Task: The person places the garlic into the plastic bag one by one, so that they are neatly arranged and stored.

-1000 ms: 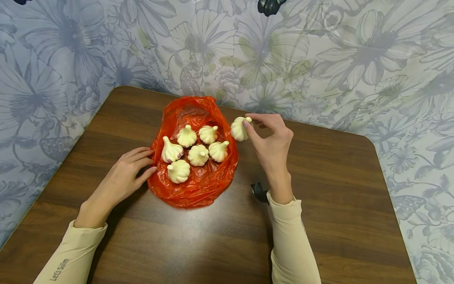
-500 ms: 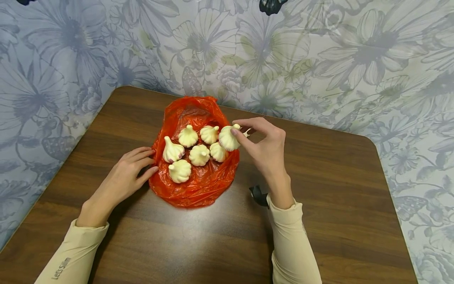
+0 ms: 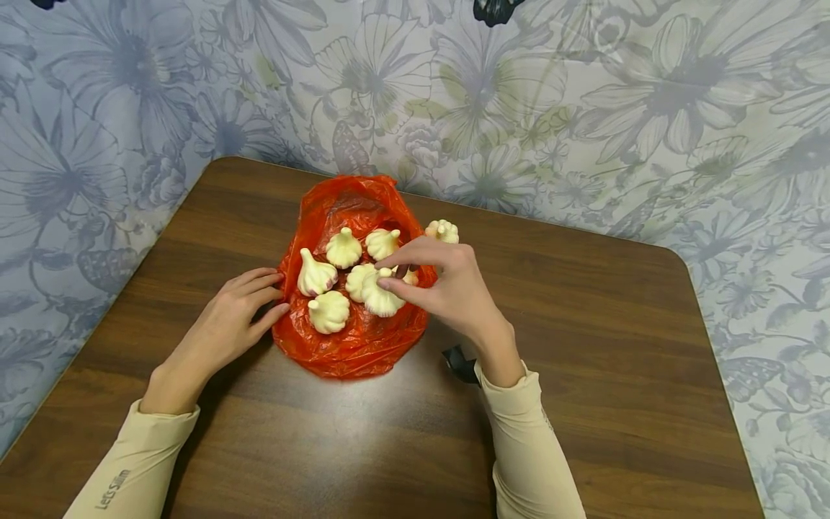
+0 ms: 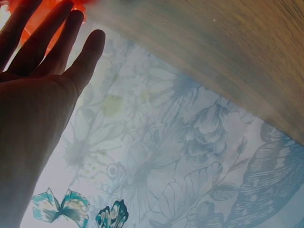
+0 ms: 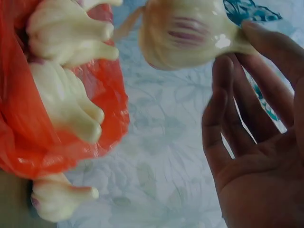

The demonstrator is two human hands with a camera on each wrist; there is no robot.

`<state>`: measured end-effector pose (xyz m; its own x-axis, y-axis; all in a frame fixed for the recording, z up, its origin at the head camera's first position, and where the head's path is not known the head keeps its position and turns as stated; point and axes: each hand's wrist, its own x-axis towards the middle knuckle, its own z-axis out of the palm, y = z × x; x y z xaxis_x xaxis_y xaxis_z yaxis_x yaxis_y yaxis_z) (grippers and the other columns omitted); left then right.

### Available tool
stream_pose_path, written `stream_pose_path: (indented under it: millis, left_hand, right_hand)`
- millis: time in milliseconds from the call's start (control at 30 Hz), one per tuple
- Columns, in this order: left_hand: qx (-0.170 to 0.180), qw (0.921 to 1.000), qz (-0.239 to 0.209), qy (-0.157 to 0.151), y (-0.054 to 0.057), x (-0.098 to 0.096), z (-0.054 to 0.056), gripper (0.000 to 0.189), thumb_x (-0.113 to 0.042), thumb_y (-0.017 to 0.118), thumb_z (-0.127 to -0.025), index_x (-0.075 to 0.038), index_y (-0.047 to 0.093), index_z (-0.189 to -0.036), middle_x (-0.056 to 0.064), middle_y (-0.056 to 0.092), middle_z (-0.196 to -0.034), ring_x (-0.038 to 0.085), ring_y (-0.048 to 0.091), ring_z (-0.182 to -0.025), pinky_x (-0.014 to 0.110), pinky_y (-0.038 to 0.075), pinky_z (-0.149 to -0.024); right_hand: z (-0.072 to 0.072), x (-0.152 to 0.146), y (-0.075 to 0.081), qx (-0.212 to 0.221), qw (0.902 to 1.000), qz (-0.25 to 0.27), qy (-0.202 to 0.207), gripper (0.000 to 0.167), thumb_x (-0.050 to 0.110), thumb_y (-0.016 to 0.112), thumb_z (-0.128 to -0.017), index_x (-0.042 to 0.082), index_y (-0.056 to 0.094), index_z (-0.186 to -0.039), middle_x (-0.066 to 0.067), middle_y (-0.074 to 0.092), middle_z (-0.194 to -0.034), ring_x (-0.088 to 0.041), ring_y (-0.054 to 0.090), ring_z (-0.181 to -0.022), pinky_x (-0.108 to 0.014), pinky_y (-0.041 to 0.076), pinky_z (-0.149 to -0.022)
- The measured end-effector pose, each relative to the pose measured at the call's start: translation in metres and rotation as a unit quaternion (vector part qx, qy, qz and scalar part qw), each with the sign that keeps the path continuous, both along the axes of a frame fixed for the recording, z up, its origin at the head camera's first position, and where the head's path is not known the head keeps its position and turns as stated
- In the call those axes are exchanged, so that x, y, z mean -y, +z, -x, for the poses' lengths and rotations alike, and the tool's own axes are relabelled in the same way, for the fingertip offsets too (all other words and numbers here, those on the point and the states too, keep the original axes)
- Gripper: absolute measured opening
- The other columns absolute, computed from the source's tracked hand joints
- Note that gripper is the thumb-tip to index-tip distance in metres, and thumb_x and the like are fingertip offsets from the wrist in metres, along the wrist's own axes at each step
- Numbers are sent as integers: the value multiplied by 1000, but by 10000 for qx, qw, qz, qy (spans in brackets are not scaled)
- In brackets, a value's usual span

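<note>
My right hand (image 3: 454, 288) pinches a white garlic bulb (image 3: 382, 297) by its stem between thumb and fingers. It hovers above the open red plastic bag (image 3: 344, 357). The right wrist view shows the held garlic bulb (image 5: 185, 35), purple-streaked, apart from the bulbs in the bag. Several bulbs lie in the bag, among them a garlic bulb (image 3: 328, 313) at its front left; one under the held bulb is partly hidden. My left hand (image 3: 227, 317) rests by the bag's left rim, fingertips touching it. The left wrist view shows the left hand's fingers (image 4: 64, 47) extended toward red plastic.
One more garlic bulb (image 3: 443, 231) stands on the table just outside the bag's right rim. The brown wooden table (image 3: 616, 346) reaches back to a flower-patterned wall (image 3: 551, 108). A black strap end (image 3: 460, 364) sticks out at the right wrist.
My right hand has carried its garlic bulb left and nearer to me, from beside the bag to over it. The bulb outside the bag has come into view. My left hand stays put.
</note>
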<state>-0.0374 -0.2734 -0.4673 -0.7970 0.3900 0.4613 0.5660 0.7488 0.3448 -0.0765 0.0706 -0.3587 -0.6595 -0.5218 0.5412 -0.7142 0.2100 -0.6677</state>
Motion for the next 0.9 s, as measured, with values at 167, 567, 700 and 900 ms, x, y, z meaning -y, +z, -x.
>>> stream_pose_path:
  millis: [167, 567, 700, 900]
  left_hand:
    - [2, 10000, 27, 7, 0, 1, 0, 31, -9, 86, -84, 7, 78, -109, 28, 73, -123, 44, 62, -125, 64, 48, -106]
    - [66, 10000, 68, 27, 2, 0, 0, 30, -9, 85, -85, 7, 78, -109, 28, 73, -124, 44, 62, -126, 64, 48, -106]
    - [90, 9999, 82, 47, 2, 0, 0, 31, -10, 85, -85, 7, 78, -110, 28, 73, -125, 44, 62, -126, 65, 48, -106]
    - [106, 9999, 87, 61, 2, 1, 0, 31, -9, 85, -85, 7, 78, -110, 28, 72, -125, 44, 61, -126, 65, 48, -106]
  right_hand:
    - [-2, 12, -7, 78, 9982, -571, 181, 15, 17, 88, -88, 13, 83, -102, 6, 78, -90, -11, 67, -81, -27, 55, -72]
    - [-2, 28, -22, 405, 9893, -1342, 403, 13, 20, 87, -90, 13, 81, -98, 7, 74, -88, -19, 60, -69, -27, 50, -61]
    - [0, 33, -29, 636, 9838, -1613, 463, 10, 19, 87, -90, 15, 81, -97, 8, 74, -88, -13, 58, -70, -23, 49, -63]
    - [1, 38, -40, 777, 9727, -2141, 437, 9, 18, 87, -89, 16, 80, -95, 8, 74, -88, -11, 59, -72, -18, 49, -65]
